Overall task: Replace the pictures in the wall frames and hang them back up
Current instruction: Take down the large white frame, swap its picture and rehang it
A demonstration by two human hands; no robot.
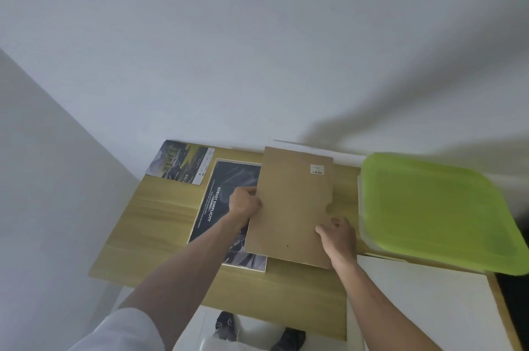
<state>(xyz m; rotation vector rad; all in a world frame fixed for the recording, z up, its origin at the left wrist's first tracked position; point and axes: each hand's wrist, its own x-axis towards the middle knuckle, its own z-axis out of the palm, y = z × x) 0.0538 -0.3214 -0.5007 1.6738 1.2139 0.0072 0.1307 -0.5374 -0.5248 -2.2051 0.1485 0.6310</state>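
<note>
Presently, on the wooden table (160, 224) in the lower middle of the frame, left to right: a landscape print (180, 163), lying flat at the table's upper left corner against the wall; next to it, a dark poster (220, 193) with white lettering and a pale border, lying flat, its right part covered by the board held over it; the left hand (243, 203), fingers curled on the left edge of a brown backing board (292, 204); the board itself, plain fibreboard with a small barcode label near its upper right corner and a notch in its right edge, overlapping the poster; whether it rests on the table or is raised cannot be told; the right hand (339, 234), pinching the board's right edge below the notch, so both hands are clamped on the one board, well apart on opposite sides. Right of centre: a lime-green plastic lid (438, 213) on a pale container, blurred; a white sheet or panel (418, 302) at lower right. No frame is clearly identifiable. Step judged in hand: the back is off and a picture is being swapped. Next move likely calls for squaring the board over the chosen picture, edges aligned, before refitting; hanging is not yet begun.
</note>
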